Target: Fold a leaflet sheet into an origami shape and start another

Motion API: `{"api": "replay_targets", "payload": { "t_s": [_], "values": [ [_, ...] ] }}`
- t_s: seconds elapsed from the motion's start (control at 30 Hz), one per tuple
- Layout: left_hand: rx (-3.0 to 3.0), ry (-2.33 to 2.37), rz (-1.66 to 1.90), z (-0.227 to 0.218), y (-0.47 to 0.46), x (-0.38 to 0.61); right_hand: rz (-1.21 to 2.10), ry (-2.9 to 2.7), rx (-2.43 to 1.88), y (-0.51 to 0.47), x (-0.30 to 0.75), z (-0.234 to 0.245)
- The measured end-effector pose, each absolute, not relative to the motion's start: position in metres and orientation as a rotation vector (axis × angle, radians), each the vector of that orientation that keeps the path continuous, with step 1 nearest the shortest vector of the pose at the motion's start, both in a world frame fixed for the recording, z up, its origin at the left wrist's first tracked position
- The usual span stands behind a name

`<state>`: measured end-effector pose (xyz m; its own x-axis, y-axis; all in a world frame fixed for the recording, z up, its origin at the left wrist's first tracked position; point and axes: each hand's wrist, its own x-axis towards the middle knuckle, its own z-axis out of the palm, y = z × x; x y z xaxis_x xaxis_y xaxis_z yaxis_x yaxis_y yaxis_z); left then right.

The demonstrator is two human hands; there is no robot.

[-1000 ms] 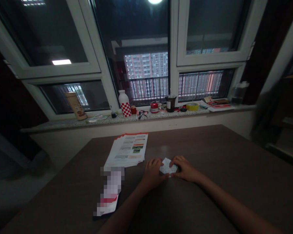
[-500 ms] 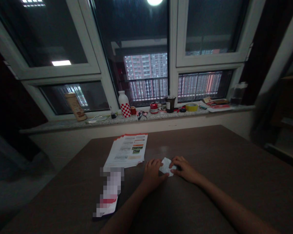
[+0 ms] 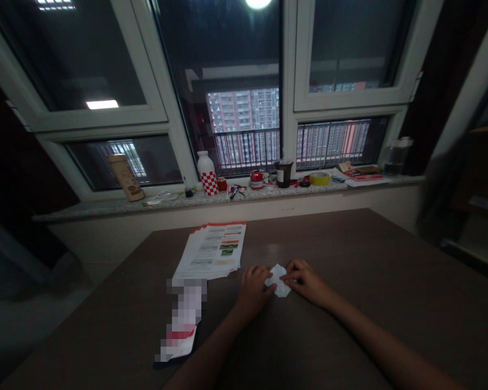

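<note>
A small piece of folded paper [image 3: 280,287] with faint lines lies on the brown table, its outline many-cornered. From the left side, my left hand [image 3: 254,287] steadies it, with the fingertips on its upper left edge and the thumb at its lower left. My right hand [image 3: 308,281] has its thumb and fingers closed at the paper's right edge. The right fingertips cover part of that edge, so the fold beneath them is hidden.
A stack of printed sheets [image 3: 211,252] lies to the left, with a phone-like flat object [image 3: 183,325], partly blurred out, nearer to me. Along the windowsill [image 3: 166,203] stand a checkered bottle [image 3: 209,176], a dark cup [image 3: 283,174], yellow tape [image 3: 319,179] and several small items.
My left thumb has drawn back a little from the paper's lower edge. The right fingers have shifted slightly, and more of the paper shows, its lower edge looking flatter.
</note>
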<state>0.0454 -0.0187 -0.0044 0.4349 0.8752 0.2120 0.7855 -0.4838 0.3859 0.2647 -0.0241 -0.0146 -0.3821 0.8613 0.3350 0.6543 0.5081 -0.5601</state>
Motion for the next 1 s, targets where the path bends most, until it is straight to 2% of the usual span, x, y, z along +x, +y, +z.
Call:
{"api": "replay_targets", "payload": {
  "t_s": [0.4, 0.6, 1.0],
  "values": [
    [2.469, 1.494, 0.605, -0.005, -0.020, 0.049, 0.360, -2.296, -1.450, -0.019, 0.259, -0.011],
    [2.442, 1.533, 0.610, -0.008, -0.018, 0.049, 0.385, -2.193, -1.475, -0.019, 0.261, -0.016],
    [2.382, 1.473, 0.715, -0.011, -0.015, 0.046, 0.518, -2.106, -1.262, -0.015, 0.268, -0.021]
  ]
}}
